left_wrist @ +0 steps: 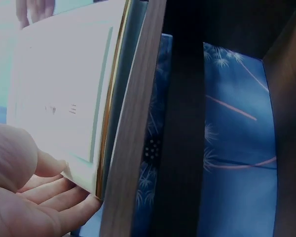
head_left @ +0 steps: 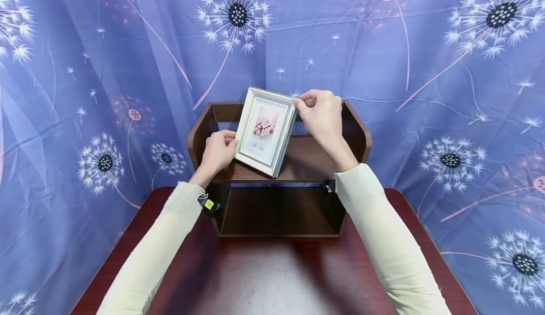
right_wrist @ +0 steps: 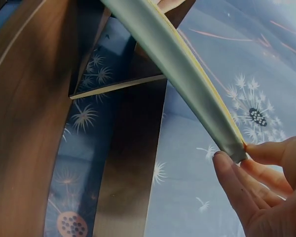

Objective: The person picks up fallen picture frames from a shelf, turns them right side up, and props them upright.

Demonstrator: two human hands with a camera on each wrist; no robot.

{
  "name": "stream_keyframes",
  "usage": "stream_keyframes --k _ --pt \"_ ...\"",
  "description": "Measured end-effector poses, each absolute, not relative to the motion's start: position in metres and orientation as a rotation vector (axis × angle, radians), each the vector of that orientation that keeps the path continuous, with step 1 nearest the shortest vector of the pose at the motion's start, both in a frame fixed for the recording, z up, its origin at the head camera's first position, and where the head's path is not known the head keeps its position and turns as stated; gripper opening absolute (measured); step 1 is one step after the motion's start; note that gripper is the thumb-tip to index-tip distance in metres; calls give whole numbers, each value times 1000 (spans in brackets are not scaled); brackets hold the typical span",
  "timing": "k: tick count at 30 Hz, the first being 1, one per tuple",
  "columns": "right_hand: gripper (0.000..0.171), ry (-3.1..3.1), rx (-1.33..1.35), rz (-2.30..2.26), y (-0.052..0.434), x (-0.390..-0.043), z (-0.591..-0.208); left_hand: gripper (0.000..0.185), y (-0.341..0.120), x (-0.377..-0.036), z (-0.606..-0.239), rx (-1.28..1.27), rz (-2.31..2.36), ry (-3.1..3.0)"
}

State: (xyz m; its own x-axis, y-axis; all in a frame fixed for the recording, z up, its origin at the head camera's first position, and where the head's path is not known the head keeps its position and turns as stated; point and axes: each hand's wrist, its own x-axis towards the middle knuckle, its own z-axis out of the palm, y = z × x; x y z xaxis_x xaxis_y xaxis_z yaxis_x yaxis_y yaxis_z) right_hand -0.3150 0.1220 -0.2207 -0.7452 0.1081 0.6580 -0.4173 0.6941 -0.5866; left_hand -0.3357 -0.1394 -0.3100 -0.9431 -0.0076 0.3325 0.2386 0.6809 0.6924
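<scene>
The right hand (head_left: 320,116), just right of centre in the head view, pinches the upper right corner of the picture frame (head_left: 265,130) between thumb and fingertips; the right wrist view shows those fingers (right_wrist: 237,185) closed on the corner at the lower right, the frame's grey-green edge running up and away to the upper left. The left hand (head_left: 218,152), left of centre, holds the frame's left edge low down, fingers curled round behind it and thumb at the front; in the left wrist view the fingers (left_wrist: 64,195) lie under the pale lower corner. The frame stands on the top board of the brown wooden shelf (head_left: 306,161), tilted, its long axis running from lower left to upper right, its bottom corner resting on the board. Both hands touch it, the right higher and farther back. The shelf sits on a dark red table (head_left: 272,272) before a blue dandelion-print cloth (head_left: 426,69). The frame's back is hidden, and its front is washed out in the left wrist view.
</scene>
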Motion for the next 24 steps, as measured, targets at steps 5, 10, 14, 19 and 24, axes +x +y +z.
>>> stream_keyframes --k 5,10,14,19,24 --pt "22 -2235 253 1061 122 -323 -221 30 -142 -325 -315 -179 -1151 -2527" --pt "21 -2244 282 1141 119 -332 -222 30 -144 -314 -320 -175 -1123 -2470" --pt "22 -2254 308 1197 116 -340 -222 30 -143 -305 -323 -170 -1089 -2412" --pt "22 -2268 341 1301 111 -346 -221 29 -138 -292 -325 -142 -1067 -2336" --pt "22 -2284 353 1340 107 -351 -219 29 -137 -284 -330 -99 -1088 -2296"
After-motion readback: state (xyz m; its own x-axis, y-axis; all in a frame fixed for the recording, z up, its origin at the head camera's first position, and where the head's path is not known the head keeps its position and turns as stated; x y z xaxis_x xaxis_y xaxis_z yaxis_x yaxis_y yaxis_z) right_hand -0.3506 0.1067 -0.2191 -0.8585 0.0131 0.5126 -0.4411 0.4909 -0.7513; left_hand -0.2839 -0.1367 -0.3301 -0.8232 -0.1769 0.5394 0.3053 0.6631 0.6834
